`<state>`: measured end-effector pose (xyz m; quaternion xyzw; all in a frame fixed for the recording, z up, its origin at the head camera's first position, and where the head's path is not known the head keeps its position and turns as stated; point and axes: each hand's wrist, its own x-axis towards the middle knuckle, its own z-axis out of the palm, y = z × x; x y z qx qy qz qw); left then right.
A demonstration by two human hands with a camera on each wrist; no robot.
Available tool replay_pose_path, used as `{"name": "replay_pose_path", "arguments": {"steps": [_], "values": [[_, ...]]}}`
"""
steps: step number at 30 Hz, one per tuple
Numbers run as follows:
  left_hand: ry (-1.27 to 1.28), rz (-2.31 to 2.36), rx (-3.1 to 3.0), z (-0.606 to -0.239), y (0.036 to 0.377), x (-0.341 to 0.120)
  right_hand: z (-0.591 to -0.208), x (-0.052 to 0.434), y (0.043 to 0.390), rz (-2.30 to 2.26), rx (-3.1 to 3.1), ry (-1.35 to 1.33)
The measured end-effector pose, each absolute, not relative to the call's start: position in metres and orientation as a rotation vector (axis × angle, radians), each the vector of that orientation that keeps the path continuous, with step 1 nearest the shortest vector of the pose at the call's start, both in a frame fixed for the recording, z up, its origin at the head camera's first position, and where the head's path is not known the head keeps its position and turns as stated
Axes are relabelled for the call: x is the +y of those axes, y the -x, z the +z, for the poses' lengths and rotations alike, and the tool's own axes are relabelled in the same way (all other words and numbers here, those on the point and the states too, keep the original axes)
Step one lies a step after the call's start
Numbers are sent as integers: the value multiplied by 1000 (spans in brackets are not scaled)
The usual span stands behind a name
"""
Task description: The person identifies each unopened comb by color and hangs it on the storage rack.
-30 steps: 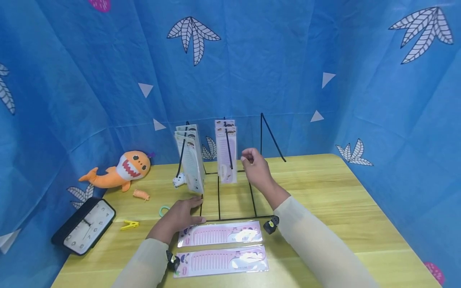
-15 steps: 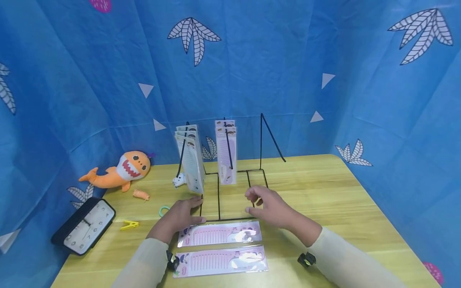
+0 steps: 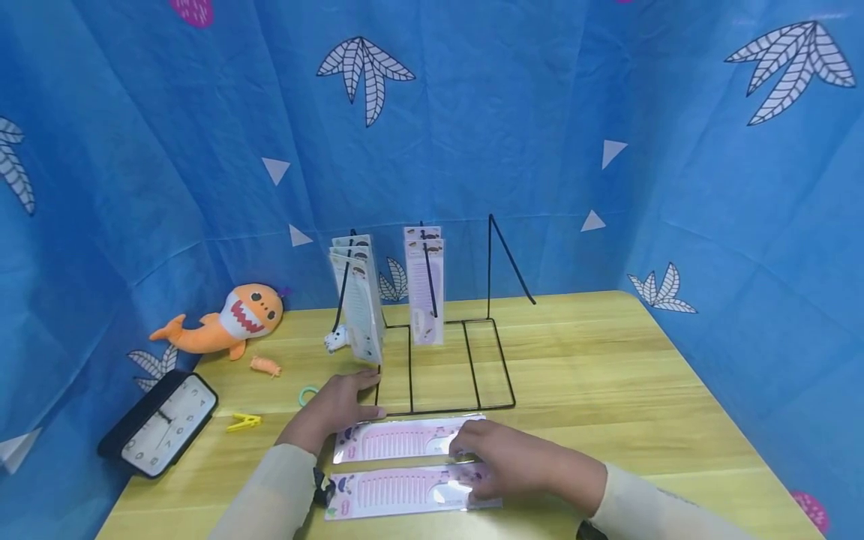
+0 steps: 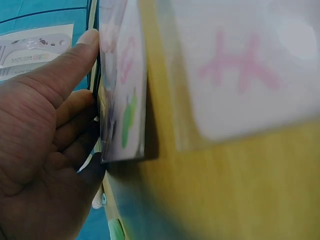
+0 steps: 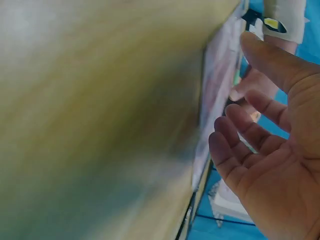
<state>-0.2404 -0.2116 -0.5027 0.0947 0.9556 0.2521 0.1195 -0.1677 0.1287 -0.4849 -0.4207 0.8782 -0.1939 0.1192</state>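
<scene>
My left hand (image 3: 340, 406) rests at the front left corner of a black wire rack (image 3: 472, 364); its thumb lies along the front wire. In the left wrist view, the thumb of my left hand (image 4: 55, 100) is stretched out beside a packaged comb. My right hand (image 3: 509, 461) is over the right ends of two pink combs in clear packs, the farther comb (image 3: 398, 439) and the nearer comb (image 3: 391, 491). Its fingers are spread and loosely bent in the right wrist view, gripping nothing. Green packaged combs (image 3: 358, 307) and purple packaged combs (image 3: 424, 296) hang on the rack's hooks.
The rack's right hook (image 3: 511, 259) is bare. At the left are an orange shark plush (image 3: 232, 319), a black clock (image 3: 165, 424), a yellow clip (image 3: 244, 421), a green ring (image 3: 307, 394) and a small orange toy (image 3: 265, 366). Blue curtains surround the wooden table (image 3: 607, 375).
My right hand has come from beside the hanging purple combs, down and toward me, to the pink combs on the table. My left hand has stayed on the rack's corner.
</scene>
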Motion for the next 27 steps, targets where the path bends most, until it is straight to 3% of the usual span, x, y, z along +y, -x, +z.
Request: {"name": "replay_pose_path", "arguments": {"steps": [9,27], "values": [[-262,747,2782,-501,242,-212,-494,126,165,-498,2578,1334],[-237,761,2778,-505,242,-212,-487,148,160,-529,2557,1163]]}}
